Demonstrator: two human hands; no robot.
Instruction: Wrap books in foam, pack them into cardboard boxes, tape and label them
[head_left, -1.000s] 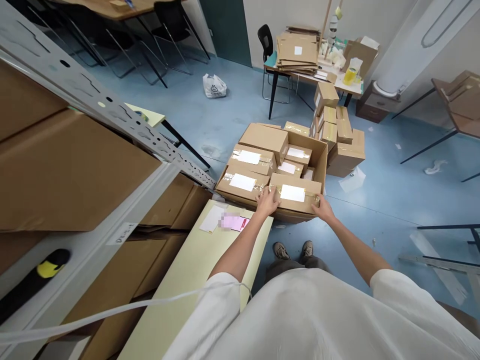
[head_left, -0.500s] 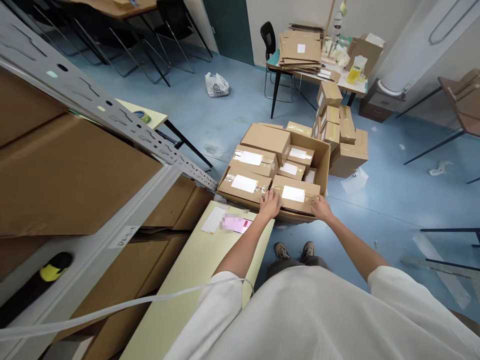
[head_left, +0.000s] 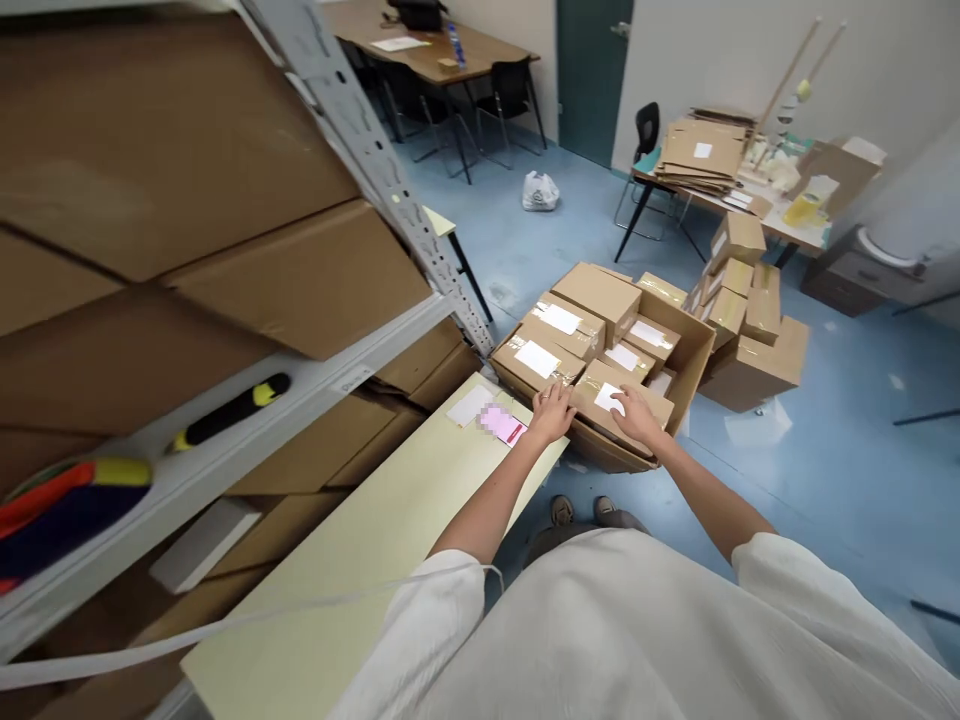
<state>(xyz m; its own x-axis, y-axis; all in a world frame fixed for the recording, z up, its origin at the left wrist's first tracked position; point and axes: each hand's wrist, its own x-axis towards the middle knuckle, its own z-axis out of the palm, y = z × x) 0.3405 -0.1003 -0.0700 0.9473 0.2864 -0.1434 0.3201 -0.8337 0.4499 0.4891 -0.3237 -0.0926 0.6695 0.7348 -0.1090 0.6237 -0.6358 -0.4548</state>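
A large open carton [head_left: 697, 370] on the floor holds several taped cardboard boxes with white labels. Over the near-right box [head_left: 592, 380] inside it, my right hand [head_left: 637, 415] lies with fingers stretched toward the white label, not wrapped round anything. My left hand [head_left: 553, 412] rests at the left end of that same box, by the carton's near rim, its fingers spread and fingertips partly lost against the cardboard. Left of it sits another labelled box [head_left: 540, 365], with a further labelled box [head_left: 570, 325] behind. A plain closed box [head_left: 596, 290] stands at the back.
On my left runs a pale yellow table [head_left: 375, 510] with a pink slip [head_left: 506, 425] and white paper. A metal shelf [head_left: 390, 350] beside it bears cartons and a black-and-yellow tool [head_left: 229, 410]. Stacked boxes [head_left: 757, 350] stand right of the carton; flattened cardboard [head_left: 697, 155] lies on a table behind.
My right hand has left the box's right end and come inward over its top, near the label. My left hand stays at the left end. The view has turned left.
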